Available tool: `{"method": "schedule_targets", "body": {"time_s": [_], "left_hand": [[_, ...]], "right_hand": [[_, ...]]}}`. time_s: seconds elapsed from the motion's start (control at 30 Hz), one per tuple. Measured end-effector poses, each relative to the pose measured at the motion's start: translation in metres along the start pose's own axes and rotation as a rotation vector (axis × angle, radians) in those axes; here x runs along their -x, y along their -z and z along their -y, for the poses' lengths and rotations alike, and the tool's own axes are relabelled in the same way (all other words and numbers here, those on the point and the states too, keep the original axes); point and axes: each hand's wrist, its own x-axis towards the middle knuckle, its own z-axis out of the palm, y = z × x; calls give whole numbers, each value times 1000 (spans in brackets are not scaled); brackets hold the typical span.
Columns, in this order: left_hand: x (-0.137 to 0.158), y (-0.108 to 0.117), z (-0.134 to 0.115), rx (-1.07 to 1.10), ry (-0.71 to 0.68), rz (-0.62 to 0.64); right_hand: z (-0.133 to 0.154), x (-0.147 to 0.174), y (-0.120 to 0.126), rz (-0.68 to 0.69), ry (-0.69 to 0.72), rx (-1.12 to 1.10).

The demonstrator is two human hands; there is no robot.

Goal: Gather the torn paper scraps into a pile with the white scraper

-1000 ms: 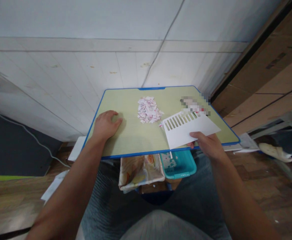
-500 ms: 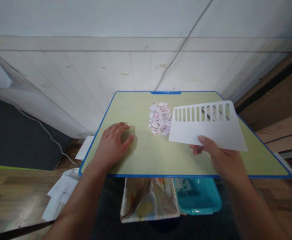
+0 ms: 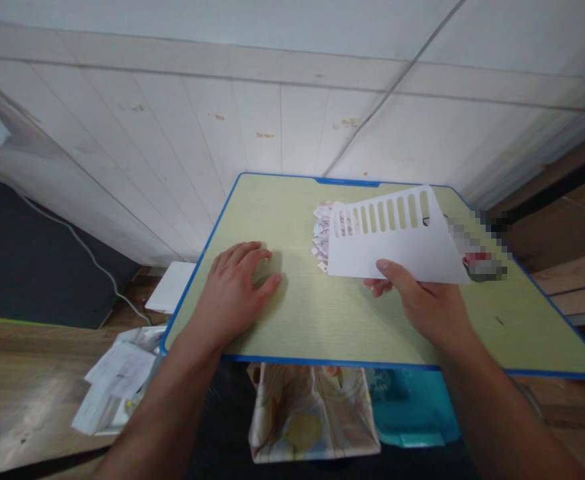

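My right hand [image 3: 417,293] grips the lower edge of a white sheet [image 3: 397,250] with a row of slots cut along its upper part, thumb on top and fingers beneath. The sheet is held over the table, and its left end covers part of a heap of small pale pink paper scraps [image 3: 321,240]. My left hand [image 3: 239,287] rests on the left side of the table [image 3: 292,313], fingers spread and slightly bent, holding nothing.
Under the table's front edge are a patterned fabric box [image 3: 317,420] and a teal plastic bin [image 3: 417,407]. A blurred-out object [image 3: 482,260] lies at the table's right. Papers [image 3: 122,373] and a white flat thing [image 3: 172,287] are on the floor at left. A cable [image 3: 387,97] runs down the wall.
My right hand has carried the slotted sheet left, so it now hides more of the scraps and uncovers the blurred object at right. The whole view has tilted. My left hand stays on the table.
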Motion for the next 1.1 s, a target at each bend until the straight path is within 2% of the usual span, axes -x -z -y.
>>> {"method": "schedule_targets", "body": {"time_s": [0.2,0.37,0.5,0.67,0.93,1.1], "left_hand": [[-1,0,-1,6,0,6],[0,-1,-1,5,-5,-5],[0,-1,-1,-3,4,4],[0,-1,-1,1,-1,2],[0,-2,-1,15,-1,-7],[0,-1,-1,19,3,10]], "right_hand": [[3,-3,-3,-49,9,22],[1,-3,-4,34,12,24],[0,-4,-6,-12,23,31],[1,-4,-6,57,31,37],[12,2,-9,64,48,83],[15,8,-6,8,49,76]]}}
